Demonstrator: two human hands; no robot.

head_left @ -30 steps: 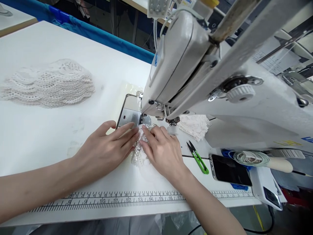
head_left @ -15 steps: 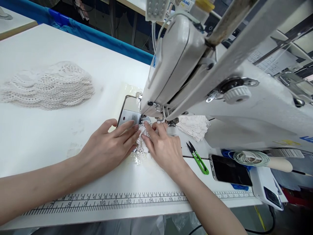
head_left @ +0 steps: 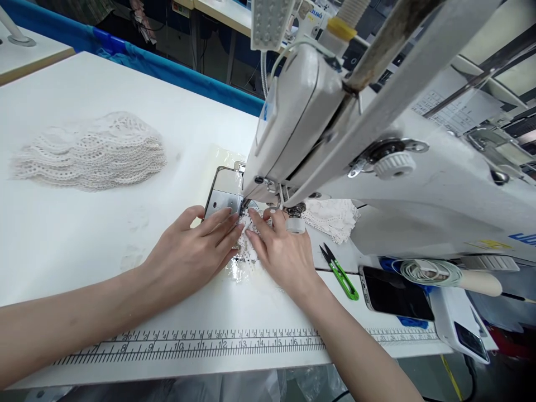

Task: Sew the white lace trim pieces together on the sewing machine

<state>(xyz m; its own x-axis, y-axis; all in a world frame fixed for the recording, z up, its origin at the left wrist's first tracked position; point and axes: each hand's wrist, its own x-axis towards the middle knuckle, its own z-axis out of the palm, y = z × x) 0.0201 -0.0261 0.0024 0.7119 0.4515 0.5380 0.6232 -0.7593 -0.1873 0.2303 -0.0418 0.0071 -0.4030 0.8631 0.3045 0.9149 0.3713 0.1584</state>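
A small piece of white lace (head_left: 247,244) lies under the needle area of the sewing machine (head_left: 293,128), between my two hands. From the left, my left hand (head_left: 196,240) rests flat with its fingers stretched out, the fingertips touching the lace's edge and its thumb raised apart. My right hand (head_left: 282,245) has its thumb and index finger on the lace, the other fingers bent; it holds the piece close to the presser foot. Part of the lace is hidden under the fingers. More white lace (head_left: 333,218) lies under the machine arm, right of my right hand.
A stack of white lace pieces (head_left: 90,151) lies on the left of the table (head_left: 84,234). Green thread snips (head_left: 341,273) and a phone (head_left: 396,293) lie at the right, beside a coiled cord (head_left: 431,272). A printed ruler (head_left: 201,343) runs along the front edge.
The whole view has shifted slightly, with the table appearing a little lower and farther right. Both hands keep nearly the same pose on the lace.
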